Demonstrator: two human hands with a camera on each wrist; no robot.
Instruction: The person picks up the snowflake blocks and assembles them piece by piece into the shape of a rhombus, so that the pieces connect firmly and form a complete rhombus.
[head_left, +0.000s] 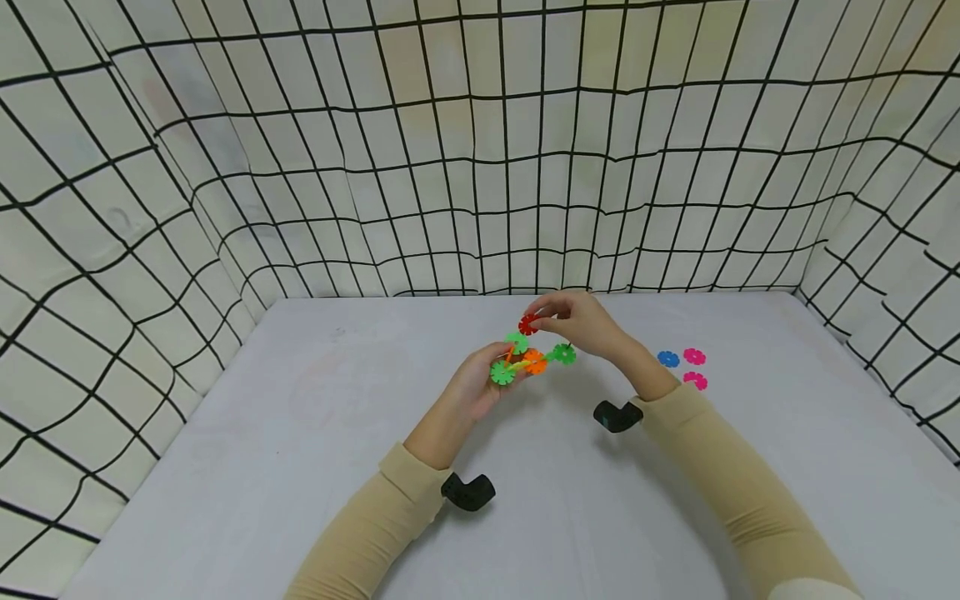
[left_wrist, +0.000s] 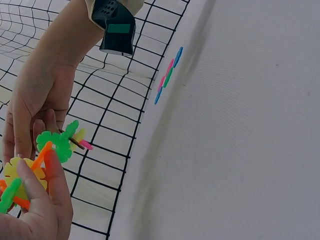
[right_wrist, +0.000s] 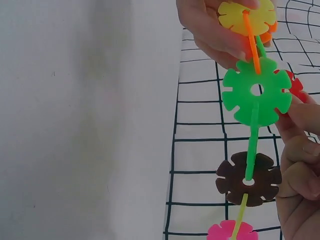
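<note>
My left hand [head_left: 480, 382] grips a linked piece built of notched, flower-shaped plastic discs, raised over the table. In the right wrist view its yellow disc [right_wrist: 235, 21] lies by the left fingers, followed down the chain by a green disc [right_wrist: 237, 102], a brown disc [right_wrist: 230, 181] and a pink disc [right_wrist: 220, 232]. Orange discs [head_left: 535, 361] also show within the piece. Between thumb and fingertips, my right hand [head_left: 588, 327] pinches a red disc [head_left: 528, 324], just beyond a light green disc [head_left: 517, 342] of the piece. In the right wrist view the green disc partly hides the red one.
On the white table [head_left: 300, 467], loose discs lie right of my right forearm: a blue disc [head_left: 668, 358], a pink disc [head_left: 694, 356] and another pink disc [head_left: 696, 381]. Black-lined netting [head_left: 487, 192] stands behind and at both sides. Black wrist cameras [head_left: 468, 492] hang by both sleeves.
</note>
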